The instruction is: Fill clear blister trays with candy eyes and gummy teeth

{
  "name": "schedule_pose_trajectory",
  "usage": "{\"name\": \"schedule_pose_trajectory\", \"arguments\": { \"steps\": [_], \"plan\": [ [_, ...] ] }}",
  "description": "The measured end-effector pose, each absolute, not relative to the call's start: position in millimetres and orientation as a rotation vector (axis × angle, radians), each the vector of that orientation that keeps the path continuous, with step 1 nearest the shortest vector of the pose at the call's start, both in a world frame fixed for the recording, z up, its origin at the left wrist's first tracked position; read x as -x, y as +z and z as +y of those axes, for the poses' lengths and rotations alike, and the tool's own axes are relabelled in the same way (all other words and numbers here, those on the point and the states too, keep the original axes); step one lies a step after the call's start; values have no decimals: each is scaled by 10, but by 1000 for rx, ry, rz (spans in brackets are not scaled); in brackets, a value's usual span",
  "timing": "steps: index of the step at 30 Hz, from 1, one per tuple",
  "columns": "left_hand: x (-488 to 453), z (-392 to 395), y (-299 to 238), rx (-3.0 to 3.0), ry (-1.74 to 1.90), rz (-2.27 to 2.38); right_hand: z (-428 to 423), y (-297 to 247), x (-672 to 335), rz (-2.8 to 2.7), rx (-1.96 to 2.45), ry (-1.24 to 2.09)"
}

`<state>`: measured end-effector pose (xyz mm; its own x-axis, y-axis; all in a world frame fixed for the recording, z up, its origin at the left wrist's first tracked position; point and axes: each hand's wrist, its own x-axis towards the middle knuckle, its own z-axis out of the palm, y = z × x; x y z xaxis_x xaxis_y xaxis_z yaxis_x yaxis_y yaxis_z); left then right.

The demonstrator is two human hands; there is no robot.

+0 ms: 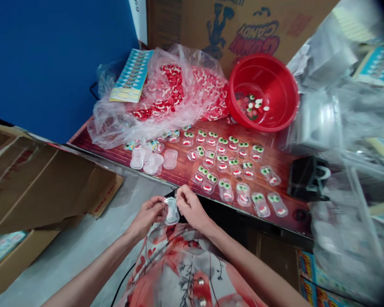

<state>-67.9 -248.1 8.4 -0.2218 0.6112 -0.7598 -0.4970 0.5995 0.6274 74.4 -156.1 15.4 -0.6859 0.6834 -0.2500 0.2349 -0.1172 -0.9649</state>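
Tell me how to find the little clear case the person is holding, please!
Start at the big red bowl on the wooden table, then come down past the rows of filled candy cases to the table's near edge. There the left hand and right hand pinch one clear case. Unlike the others, it is off the table.

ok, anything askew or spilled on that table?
Nothing spilled. The filled candy packs lie in loose, crooked rows, some tilted, and three empty clear packs sit apart at the table's left edge. Both hands, left and right, hold one clear pack over the lap.
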Motion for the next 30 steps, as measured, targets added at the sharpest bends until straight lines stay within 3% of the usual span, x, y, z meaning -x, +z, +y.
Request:
{"name": "schedule_pose_trajectory", "arguments": {
  "steps": [5, 15, 23, 30],
  "plan": [
    [729, -2307, 190, -258, 1125, 1470, -1447, 268, -933, -1405, 924, 2006],
    [331, -1845, 225, -373, 776, 1000, -1360, 309, -1406, -1063, 931, 2103],
    [17, -1690, 122, -508, 780, 1157, -1525, 236, -1622, -862, 1275, 1753],
    [154, -1355, 200, -1192, 596, 1544, -1263, 79, -1594, -1476, 1517, 1280]
  ]
}}
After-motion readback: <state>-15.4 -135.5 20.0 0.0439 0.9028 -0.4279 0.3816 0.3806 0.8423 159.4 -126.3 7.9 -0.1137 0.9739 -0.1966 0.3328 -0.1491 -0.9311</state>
